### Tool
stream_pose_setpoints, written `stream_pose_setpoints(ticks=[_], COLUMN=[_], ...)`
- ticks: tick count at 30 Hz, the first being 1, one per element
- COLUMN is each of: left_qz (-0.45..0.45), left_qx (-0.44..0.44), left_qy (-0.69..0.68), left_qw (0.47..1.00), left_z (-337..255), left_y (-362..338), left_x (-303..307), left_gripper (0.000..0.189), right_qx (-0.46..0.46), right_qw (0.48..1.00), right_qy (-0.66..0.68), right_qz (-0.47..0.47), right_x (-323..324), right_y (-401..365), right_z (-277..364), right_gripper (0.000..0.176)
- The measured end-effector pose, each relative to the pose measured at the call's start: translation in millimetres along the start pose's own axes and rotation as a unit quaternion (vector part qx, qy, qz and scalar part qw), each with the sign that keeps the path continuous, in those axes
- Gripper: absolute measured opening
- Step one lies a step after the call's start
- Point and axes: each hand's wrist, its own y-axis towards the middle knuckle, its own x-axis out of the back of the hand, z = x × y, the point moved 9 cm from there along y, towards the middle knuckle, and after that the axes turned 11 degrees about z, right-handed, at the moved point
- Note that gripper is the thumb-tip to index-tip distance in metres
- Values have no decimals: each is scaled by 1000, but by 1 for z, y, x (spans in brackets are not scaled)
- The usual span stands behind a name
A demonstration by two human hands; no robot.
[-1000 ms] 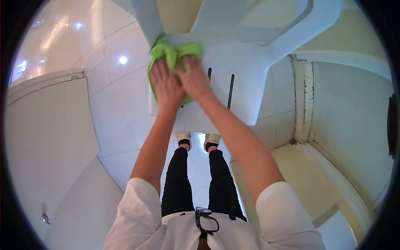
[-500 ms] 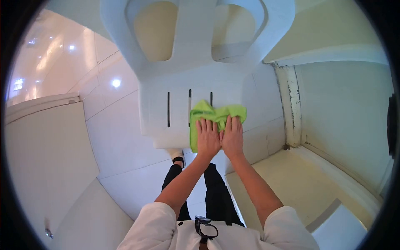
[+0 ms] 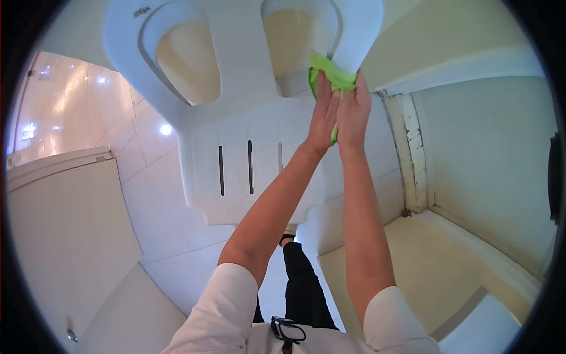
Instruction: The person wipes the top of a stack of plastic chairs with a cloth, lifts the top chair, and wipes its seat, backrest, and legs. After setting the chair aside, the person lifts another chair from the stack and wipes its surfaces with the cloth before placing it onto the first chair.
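A white plastic chair (image 3: pixel 236 127) with slots in its seat and two large openings in its back faces me. Bunched around the lower part of its right armrest is a bright green cloth (image 3: pixel 333 72). My left hand (image 3: pixel 324 120) presses the cloth from the inner side, fingers pointing away from me. On the outer side, my right hand (image 3: pixel 355 112) has its fingers curled round the cloth and the armrest. A fold of cloth hangs down between the two hands. Parts of the fingers are hidden by the cloth.
A pale door (image 3: pixel 65 218) stands at the left. Pale tiles cover the floor (image 3: pixel 150 194). To the right is a wall post (image 3: pixel 413 147) with peeling paint, and a white object (image 3: pixel 486 327) sits at the lower right. Eyeglasses (image 3: pixel 288 331) hang at my chest.
Both hands have moved with the green cloth from the front of the seat up to the right armrest. The cloth is now folded round it. The chair sits further left and lower in view.
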Motion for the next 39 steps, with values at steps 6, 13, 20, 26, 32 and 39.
stream_pose_setpoints(ticks=[6, 13, 20, 26, 32, 39], left_qz=[-32, -46, -100, -205, -452, -348], left_qx=[33, 9, -149, -120, 67, 494], left_qy=[-406, -672, -780, -799, -606, -6], left_qw=[913, 739, 599, 552, 652, 797], left_z=[-122, -180, -132, -109, -78, -9], left_y=[53, 81, 25, -115, -275, -377], left_x=[22, 98, 228, 260, 260, 204], left_gripper=[49, 34, 30, 32, 31, 49], right_qx=[15, 244, 473, 432, 273, 70], right_qw=[981, 880, 775, 745, 783, 633], right_qy=[-193, -407, -394, -264, -209, -296], right_qz=[11, 18, 147, 434, 518, 712], right_x=[-1, -109, -286, -374, -393, -393], right_y=[74, 107, 32, -88, -190, -276], right_z=[129, 255, 256, 209, 184, 31], right_gripper=[49, 54, 78, 57, 57, 47])
